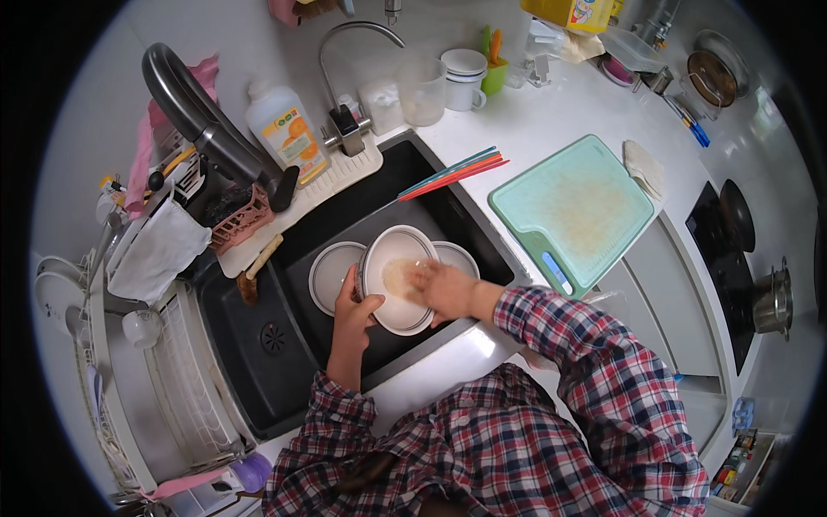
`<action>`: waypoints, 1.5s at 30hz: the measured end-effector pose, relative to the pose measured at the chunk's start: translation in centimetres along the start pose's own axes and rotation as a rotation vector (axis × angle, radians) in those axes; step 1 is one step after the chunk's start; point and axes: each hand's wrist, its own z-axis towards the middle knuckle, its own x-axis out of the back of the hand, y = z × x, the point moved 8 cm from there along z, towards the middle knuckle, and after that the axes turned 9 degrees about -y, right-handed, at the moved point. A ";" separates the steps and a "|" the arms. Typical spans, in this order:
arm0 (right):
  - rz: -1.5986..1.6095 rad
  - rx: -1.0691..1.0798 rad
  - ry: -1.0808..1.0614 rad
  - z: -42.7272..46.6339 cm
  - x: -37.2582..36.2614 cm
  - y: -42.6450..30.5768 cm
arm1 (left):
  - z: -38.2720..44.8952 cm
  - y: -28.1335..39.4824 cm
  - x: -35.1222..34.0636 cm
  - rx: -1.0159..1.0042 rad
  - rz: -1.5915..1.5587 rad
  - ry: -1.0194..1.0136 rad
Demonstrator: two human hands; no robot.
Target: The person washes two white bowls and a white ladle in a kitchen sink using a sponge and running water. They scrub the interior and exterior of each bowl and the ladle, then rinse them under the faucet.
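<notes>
Over the black sink (394, 358), my left hand (352, 316) grips a white bowl (397, 249) with dark rim lines by its left side, thumb on the rim. The bowl is tilted, and pale, cloudy contents lie at its bottom. My right hand (446, 289) reaches inside the bowl, blurred, its fingers at those contents; whether they close on anything cannot be told. Two more white bowls rest lower in the basin, one to the left (326, 274) and one to the right (460, 255), both partly hidden. Several coloured chopsticks (452, 174) lie across the sink's far right edge.
A green cutting board (581, 207) lies on the counter at right, beside a folded cloth (643, 169). The dark faucet (207, 123), a detergent bottle (287, 132) and a thin tap (345, 123) stand behind the sink. A dish rack (194, 375) is at left.
</notes>
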 end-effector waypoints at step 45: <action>0.705 -0.274 0.580 1.5 4.8 -4.2 | -0.7 -0.4 -2.1 -0.241 -0.170 0.140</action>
